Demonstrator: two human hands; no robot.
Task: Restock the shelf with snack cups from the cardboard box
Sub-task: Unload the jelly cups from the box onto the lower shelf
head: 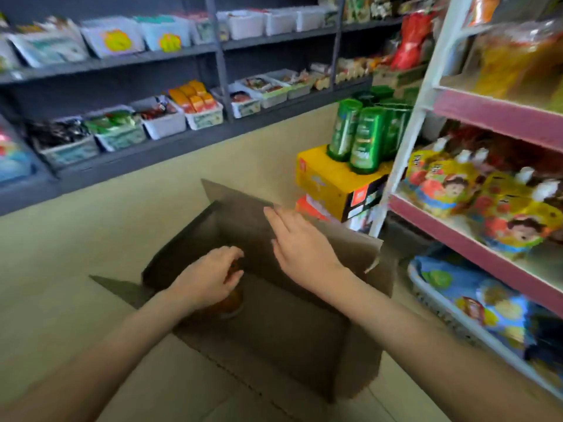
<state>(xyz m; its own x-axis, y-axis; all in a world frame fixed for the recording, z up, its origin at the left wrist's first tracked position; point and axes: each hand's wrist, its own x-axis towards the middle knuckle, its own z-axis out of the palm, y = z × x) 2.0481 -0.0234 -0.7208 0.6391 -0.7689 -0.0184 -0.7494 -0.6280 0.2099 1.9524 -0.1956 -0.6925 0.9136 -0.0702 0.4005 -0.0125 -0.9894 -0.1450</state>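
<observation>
1. Fingers (235,254) of my left hand (210,278) curl round the cup (230,301), low inside the box (359,354) near its left wall, ready to lift.
2. My right hand (300,239), fingers straight and together, lies by the box's far flap (225,193), seemingly holding it clear.

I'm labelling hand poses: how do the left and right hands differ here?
The left hand curls its fingers around a snack cup; the right hand holds nothing, fingers straight. The left hand reaches down inside the cardboard box; the right hand is higher, at its far wall. Both are over the box.
</observation>
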